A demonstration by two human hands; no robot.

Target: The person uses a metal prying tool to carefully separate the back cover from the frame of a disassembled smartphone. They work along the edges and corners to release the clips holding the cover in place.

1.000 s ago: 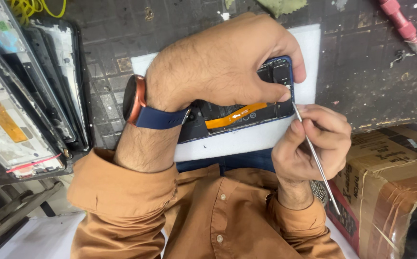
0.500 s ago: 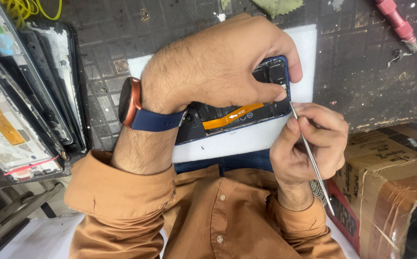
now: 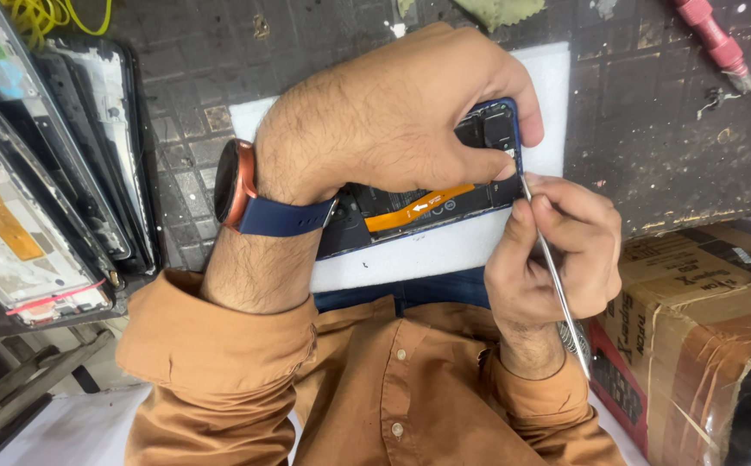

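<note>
An opened phone [image 3: 444, 207] with a blue frame and an orange flex cable [image 3: 419, 210] lies on a white pad [image 3: 444, 255]. My left hand [image 3: 393, 121], with a blue-strapped watch [image 3: 246, 194] on its wrist, covers most of the phone and grips it, thumb at its right end. My right hand [image 3: 557, 250] pinches a thin metal tool [image 3: 557, 276]. The tool's tip touches the phone's right edge just under my left thumb. Most of the phone's inside is hidden by my left hand.
A stack of phone screens and frames [image 3: 39, 190] leans at the left on the dark gridded mat [image 3: 652, 129]. A red-handled screwdriver [image 3: 712, 39] lies at the top right, a yellow cable [image 3: 47, 17] at the top left. A taped cardboard box [image 3: 703, 319] stands by my right wrist.
Both hands stay almost where they were. The tool's tip has crept slightly up along the phone's right edge, and my right fingers have closed in toward my left thumb.
</note>
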